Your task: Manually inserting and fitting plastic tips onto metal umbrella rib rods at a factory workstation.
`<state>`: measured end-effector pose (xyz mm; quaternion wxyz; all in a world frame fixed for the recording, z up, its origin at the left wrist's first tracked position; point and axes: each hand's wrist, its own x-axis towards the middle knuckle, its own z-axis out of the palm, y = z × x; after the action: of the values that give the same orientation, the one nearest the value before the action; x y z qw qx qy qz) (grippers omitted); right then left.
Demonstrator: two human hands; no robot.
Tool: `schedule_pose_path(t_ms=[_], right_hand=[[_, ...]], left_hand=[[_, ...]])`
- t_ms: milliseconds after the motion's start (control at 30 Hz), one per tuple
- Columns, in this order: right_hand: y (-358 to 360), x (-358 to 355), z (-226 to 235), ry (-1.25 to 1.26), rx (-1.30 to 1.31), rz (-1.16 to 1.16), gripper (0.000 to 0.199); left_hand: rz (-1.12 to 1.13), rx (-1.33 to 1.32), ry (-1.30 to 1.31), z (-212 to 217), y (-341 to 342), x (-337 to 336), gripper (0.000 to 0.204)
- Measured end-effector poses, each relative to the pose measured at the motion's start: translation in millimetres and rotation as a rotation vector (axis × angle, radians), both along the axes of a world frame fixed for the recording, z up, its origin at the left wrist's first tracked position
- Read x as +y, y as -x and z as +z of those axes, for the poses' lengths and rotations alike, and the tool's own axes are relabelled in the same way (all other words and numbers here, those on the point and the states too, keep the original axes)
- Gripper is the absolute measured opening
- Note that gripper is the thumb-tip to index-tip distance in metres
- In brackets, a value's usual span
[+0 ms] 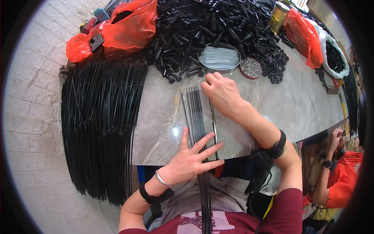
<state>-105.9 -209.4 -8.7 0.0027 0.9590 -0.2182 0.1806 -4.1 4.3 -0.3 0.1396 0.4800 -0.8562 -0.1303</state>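
Observation:
A small row of thin black rods [196, 113] lies side by side on the marble table [269, 101], running toward me and over the near edge. My left hand [191, 158] rests flat on their near part, fingers spread apart. My right hand [222, 93] presses down on the rods' far ends, fingers curled over the tips beside a straight metal strip [213, 124]. Neither hand has anything lifted.
A big bundle of long black rods [99, 124] covers the table's left side. Behind lie a heap of black plastic tubes [210, 27], orange bags [128, 25], a round tin of thin wires [219, 58], a small dish of metal bits [250, 67]. Another person [339, 171] sits at right.

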Motion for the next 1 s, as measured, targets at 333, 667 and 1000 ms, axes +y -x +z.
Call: schedule_pose_path(t_ms=[333,667,1000], right_hand=[[-3,-4,-1,0.069,0.048,0.052,0.009],[0,-8,11,-0.036,0.106,0.059,0.008],[-8,-6,19,0.078,0.198,0.115,0.007]], left_hand=[[-0.016,-0.007,-0.028,1,0,-3,0.042],[-0.028,0.026,-0.020,-1,-3,-2,0.047],[-0.023,0.055,0.000,-3,-4,0,0.055]])
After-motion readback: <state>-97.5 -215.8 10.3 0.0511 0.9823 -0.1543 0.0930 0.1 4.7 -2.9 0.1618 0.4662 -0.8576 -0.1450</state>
